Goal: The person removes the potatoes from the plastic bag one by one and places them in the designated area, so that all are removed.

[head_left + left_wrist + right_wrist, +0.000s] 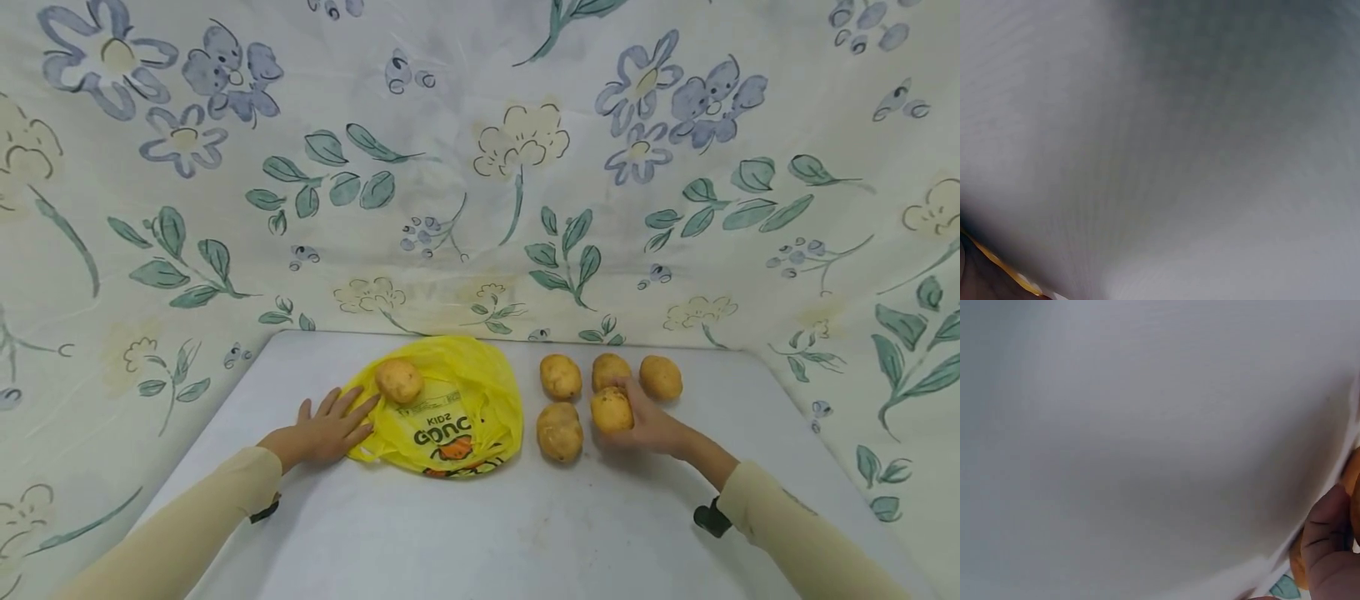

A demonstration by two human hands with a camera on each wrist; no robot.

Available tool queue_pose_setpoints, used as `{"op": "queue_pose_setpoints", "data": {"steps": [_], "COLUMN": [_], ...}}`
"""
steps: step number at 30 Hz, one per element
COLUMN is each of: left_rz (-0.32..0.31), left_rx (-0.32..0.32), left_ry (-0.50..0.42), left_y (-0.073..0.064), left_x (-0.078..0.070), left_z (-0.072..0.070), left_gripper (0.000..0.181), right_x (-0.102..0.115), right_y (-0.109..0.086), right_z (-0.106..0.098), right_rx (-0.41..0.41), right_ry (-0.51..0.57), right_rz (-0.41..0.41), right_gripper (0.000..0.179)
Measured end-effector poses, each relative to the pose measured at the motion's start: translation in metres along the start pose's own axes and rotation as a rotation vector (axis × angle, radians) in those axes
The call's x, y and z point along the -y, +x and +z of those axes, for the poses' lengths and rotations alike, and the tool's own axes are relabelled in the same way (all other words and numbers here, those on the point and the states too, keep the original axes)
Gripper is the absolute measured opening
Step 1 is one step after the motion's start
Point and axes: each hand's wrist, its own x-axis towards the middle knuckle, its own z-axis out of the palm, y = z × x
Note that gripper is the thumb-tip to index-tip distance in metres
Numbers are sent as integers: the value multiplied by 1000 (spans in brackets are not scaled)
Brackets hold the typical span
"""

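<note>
A yellow plastic bag (pixel 480 392) with dark lettering lies flat at the middle of the table. One potato (pixel 400 382) sits on its upper left part. My left hand (pixel 322 433) lies with spread fingers on the bag's left edge. To the right of the bag, my right hand (pixel 651 421) grips a potato (pixel 611 410), thumb and fingers around its right side. In the right wrist view the right hand (pixel 1332 550) shows at the lower right edge beside brown potato skin. The left wrist view shows mostly table, with a sliver of the yellow bag (pixel 1007 269) in the corner.
Around the right hand lie more potatoes: one at the back left (pixel 560 377), one behind the held potato (pixel 611 371), one at the back right (pixel 661 378) and one in front (pixel 559 432). The white table (pixel 480 533) meets a floral cloth (pixel 450 208) at its back edge.
</note>
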Motion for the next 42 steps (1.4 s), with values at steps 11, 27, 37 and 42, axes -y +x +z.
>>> {"op": "queue_pose_setpoints", "data": {"steps": [11, 27, 37, 42], "left_rz": [14, 13, 11, 12], "left_rx": [-4, 10, 15, 5], "left_ry": [30, 29, 21, 9], "left_y": [-2, -2, 3, -1], "left_x": [-1, -2, 2, -1], "left_z": [0, -2, 5, -2], "left_gripper": [69, 67, 77, 70], "right_x": [-16, -19, -23, -30], "right_y": [-2, -4, -24, -29], "right_z": [7, 5, -13, -42], "right_rx": [1, -36, -218, -410], "right_ry": [-23, -71, -228, -521], "right_rz": [-5, 52, 22, -36], "right_gripper": [92, 98, 80, 82]}}
